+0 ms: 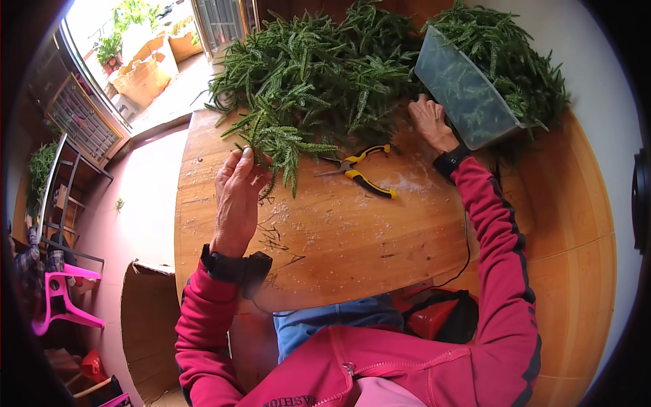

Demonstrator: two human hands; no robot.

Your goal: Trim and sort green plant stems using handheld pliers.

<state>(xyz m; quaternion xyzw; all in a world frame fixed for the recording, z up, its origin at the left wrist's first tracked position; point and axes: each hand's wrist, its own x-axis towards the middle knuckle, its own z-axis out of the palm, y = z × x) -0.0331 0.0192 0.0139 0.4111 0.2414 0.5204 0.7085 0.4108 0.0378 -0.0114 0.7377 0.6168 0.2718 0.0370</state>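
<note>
My left hand (237, 186) pinches the stem end of a green artificial pine sprig (279, 144), thumb against fingers, over the table's left part. The sprig's needled twigs spread out beyond my fingertips, toward the pile. My right hand (432, 123) is at the right, between the heap of artificial pine sprigs (325, 71) and a clear plastic bin (468, 95). Its fingers curl inward and their tips are partly hidden, so what they grip cannot be made out. Between both hands lie pliers (356, 171) with yellow and black handles, spread apart.
Sprigs (502, 51) also fill and overhang the tilted bin. White crumbs and dark bits of stem litter the wooden table (352, 251). A thin black cable (468, 237) hangs over its near right edge. At left are a cardboard box (146, 325) and a pink stool (64, 298).
</note>
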